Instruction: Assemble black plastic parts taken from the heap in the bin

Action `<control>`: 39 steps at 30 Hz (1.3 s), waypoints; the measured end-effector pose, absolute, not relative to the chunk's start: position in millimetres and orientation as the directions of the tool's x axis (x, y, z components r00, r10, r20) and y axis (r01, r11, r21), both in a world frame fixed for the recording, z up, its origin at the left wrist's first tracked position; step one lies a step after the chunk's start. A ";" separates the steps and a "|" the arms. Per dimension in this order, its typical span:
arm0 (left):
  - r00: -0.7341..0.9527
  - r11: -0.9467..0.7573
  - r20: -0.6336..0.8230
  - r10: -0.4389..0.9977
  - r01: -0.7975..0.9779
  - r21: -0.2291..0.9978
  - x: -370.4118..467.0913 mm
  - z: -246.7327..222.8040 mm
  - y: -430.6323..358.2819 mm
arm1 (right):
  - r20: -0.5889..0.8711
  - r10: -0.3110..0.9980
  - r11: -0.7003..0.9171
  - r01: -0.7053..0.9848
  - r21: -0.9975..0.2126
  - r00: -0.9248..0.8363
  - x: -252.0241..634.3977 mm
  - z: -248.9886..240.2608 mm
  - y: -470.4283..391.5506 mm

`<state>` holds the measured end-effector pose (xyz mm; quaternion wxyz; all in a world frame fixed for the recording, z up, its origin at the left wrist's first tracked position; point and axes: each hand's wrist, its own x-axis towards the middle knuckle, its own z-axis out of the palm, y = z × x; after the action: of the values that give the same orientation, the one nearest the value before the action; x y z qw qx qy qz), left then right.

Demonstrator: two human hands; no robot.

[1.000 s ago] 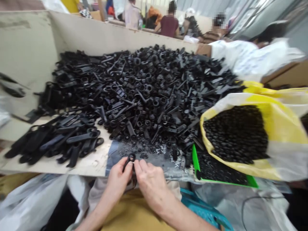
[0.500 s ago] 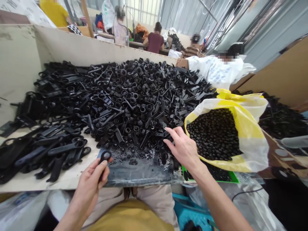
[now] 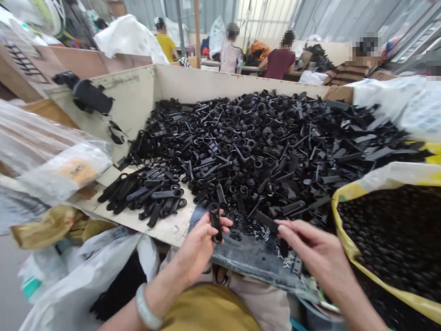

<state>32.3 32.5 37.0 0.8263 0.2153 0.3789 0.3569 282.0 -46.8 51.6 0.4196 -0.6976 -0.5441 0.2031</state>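
My left hand [image 3: 203,236] holds a long black plastic part [image 3: 216,223] with a ring at its top end, upright between thumb and fingers. To the right, my right hand [image 3: 310,241] pinches the end of a flat black strip [image 3: 267,221] that points left over the work surface. Small black pieces and silvery pins [image 3: 263,232] lie between the hands on a dark mat [image 3: 241,255]. Behind them rises a large heap of black plastic parts [image 3: 241,138]. A smaller group of long black parts [image 3: 151,193] lies on the pale board at left.
A yellow-and-white bag [image 3: 347,195] of small black round pieces stands at the right. A pale wall [image 3: 241,82] borders the heap. Below left is a white sack [image 3: 72,294]; a black fan-like device [image 3: 91,96] hangs at the left wall. Several people sit beyond.
The view has swung left. My right hand, earlier apart-fingered near the heap, now grips a flat black strip. My left hand has turned its part, which now shows lengthwise.
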 end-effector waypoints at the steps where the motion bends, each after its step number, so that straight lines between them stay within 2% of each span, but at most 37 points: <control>1: 0.464 0.652 -0.463 0.755 -0.450 0.610 35.9 36.9 30.4 | 0.095 0.919 -0.080 0.417 -0.905 0.382 261.1 40.4 -49.5; 2: 0.469 0.648 -0.453 0.758 -0.468 0.600 38.8 36.8 28.1 | 0.014 0.909 -0.105 0.260 -0.960 0.416 239.9 30.0 -50.9; 4: 0.462 0.623 -0.425 0.779 -0.490 0.610 41.9 36.7 23.7 | -0.089 0.888 -0.122 0.046 -0.991 0.451 201.8 14.3 -50.4; 7: 0.413 0.553 -0.379 0.828 -0.489 0.674 41.0 35.9 19.1 | -0.188 0.886 -0.153 -0.115 -0.981 0.424 166.9 6.1 -45.5; 10: 0.393 0.502 -0.335 0.856 -0.483 0.717 37.9 33.4 16.6 | -0.230 0.885 -0.173 -0.173 -0.970 0.406 155.7 5.3 -43.0; 16: 0.370 0.447 -0.291 0.882 -0.460 0.768 38.8 26.9 13.8 | -0.214 0.875 -0.141 -0.193 -0.971 0.435 147.5 -1.4 -41.3; 23: 0.289 0.252 -0.194 0.937 -0.181 0.951 39.0 11.1 10.4 | -0.268 0.847 -0.120 -0.326 -0.938 0.459 135.4 -4.5 -38.4; 28: 0.189 0.164 -0.129 0.973 -0.182 0.970 49.6 0.7 7.3 | -0.250 0.824 -0.104 -0.297 -0.949 0.509 127.7 -17.2 -34.6; 32: 0.181 0.219 -0.186 0.966 -0.186 0.958 53.8 -1.5 10.9 | -0.221 0.836 -0.123 -0.220 -0.968 0.502 130.3 -17.5 -31.6; 35: 0.149 0.260 -0.238 0.960 -0.151 0.954 47.0 -0.6 15.9 | -0.174 0.877 -0.162 -0.065 -0.985 0.449 145.5 -9.9 -31.2; 37: 0.222 0.271 -0.240 0.945 -0.123 0.955 39.5 2.3 18.7 | -0.124 0.899 -0.175 0.085 -0.981 0.421 159.7 -1.7 -29.1; 39: 0.379 0.289 -0.239 0.894 -0.082 0.954 31.6 8.2 20.6 | -0.096 0.919 -0.171 0.168 -0.971 0.383 172.3 7.4 -23.8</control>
<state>31.6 20.6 8.2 0.6802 0.4761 0.4265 0.3588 172.3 -23.8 7.4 0.4979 -0.6659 -0.4079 0.3772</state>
